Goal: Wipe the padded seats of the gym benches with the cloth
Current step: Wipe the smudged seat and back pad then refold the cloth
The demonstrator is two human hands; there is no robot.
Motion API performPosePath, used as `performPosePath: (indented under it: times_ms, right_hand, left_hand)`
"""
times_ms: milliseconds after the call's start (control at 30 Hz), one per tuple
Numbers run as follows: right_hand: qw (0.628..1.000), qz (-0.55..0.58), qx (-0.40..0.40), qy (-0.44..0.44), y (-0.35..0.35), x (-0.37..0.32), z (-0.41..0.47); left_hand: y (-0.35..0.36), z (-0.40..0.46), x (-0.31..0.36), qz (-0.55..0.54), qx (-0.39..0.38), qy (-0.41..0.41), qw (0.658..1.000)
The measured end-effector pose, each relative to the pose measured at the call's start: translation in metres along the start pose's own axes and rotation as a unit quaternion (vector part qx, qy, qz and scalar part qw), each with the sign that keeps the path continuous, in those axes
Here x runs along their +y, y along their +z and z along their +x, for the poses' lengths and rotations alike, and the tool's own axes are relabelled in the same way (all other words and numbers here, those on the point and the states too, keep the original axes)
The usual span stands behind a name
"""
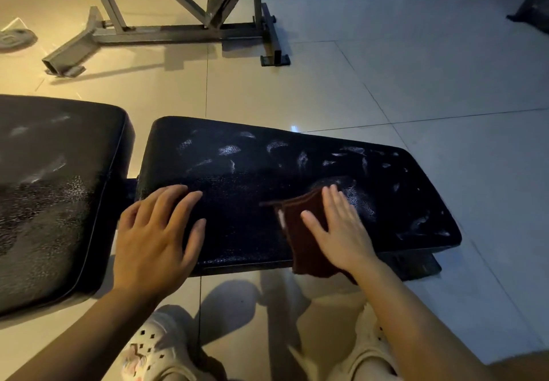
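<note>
Hands lie flat on a black padded seat (267,178) that runs across the middle of the view. The right hand (341,226) presses a dark red cloth (303,232) onto the near part of the seat with its fingers straight and close together; the cloth sits under the palm and fingers, and its near end hangs over the seat's front edge. A small pale patch shows on the cloth's left edge, perhaps a tag, but nothing on it can be read. The left hand (157,232) rests on the left near corner of the same seat, well apart from the cloth, fingers straight and slightly spread, holding nothing.

The seat's surface is cracked and shiny, with pale smears scattered over its far half and right end. Just left of it, across a narrow gap, lies a second black pad (50,190), also cracked and smeared. No brand or writing can be seen on either pad.

Beyond the seat, a grey metal frame (184,24) stands on the pale tiled floor (416,68). A round grey weight plate (16,40) lies at the far left. Below the arms, two light perforated clogs (154,348) stand on the tiles.
</note>
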State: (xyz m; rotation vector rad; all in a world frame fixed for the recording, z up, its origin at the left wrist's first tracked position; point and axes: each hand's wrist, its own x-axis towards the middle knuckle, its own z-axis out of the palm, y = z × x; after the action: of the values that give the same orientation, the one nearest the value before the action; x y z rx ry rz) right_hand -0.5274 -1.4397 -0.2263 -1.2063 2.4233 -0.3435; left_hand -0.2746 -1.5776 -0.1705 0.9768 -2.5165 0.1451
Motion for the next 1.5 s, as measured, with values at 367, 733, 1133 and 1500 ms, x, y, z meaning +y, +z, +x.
performPosePath:
  times_ms: [367, 733, 1133, 1500]
  right_hand:
    - [0.993, -0.005, 0.061, 0.105, -0.004, 0.033, 0.034]
    - [0.992, -0.003, 0.040, -0.123, 0.009, -0.041, -0.012]
    - [0.993, 0.017, 0.069, 0.090, -0.004, 0.035, 0.028]
    - [0.998, 0.006, 0.051, 0.022, 0.015, -0.019, -0.034]
  left_hand:
    - [0.007, -0.001, 0.001, 0.007, 0.033, 0.001, 0.999]
    - [0.002, -0.003, 0.002, 0.007, 0.013, -0.004, 1.000]
    - [0.012, -0.005, -0.002, 0.009, 0.059, 0.020, 0.998]
    - [0.005, -0.005, 0.003, -0.003, 0.026, -0.012, 1.000]
